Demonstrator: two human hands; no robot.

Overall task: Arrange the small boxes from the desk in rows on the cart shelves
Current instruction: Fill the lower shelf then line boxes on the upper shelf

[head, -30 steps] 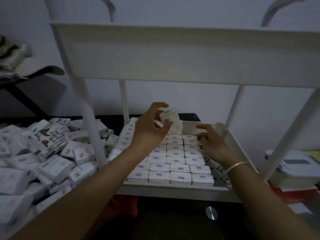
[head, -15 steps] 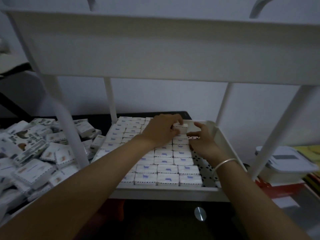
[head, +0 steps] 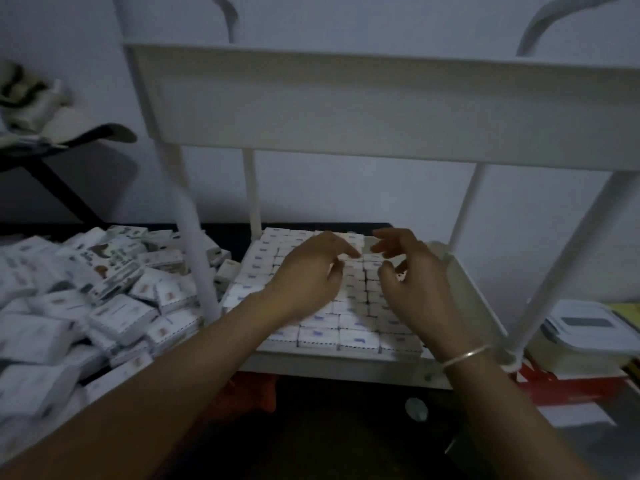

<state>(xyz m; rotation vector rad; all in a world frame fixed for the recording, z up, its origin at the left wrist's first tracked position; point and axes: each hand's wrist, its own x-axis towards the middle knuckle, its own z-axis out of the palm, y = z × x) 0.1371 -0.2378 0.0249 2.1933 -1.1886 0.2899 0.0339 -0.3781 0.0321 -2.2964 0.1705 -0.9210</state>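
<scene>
Lower right: a pale lidded container (head: 585,330) resting on a red box (head: 568,386). Upper left: a cloth bundle (head: 31,98) on a dark stand (head: 59,188), before a plain wall (head: 346,188). Lower centre: a small round disc (head: 416,408).

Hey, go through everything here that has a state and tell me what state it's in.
left hand: open, relaxed, holding nothing, over the rows
right hand: open, loosely curled, holding nothing
boxes on the shelf: lying flat in tidy rows
boxes on the desk: loose, jumbled pile
plastic container: lid on
</scene>
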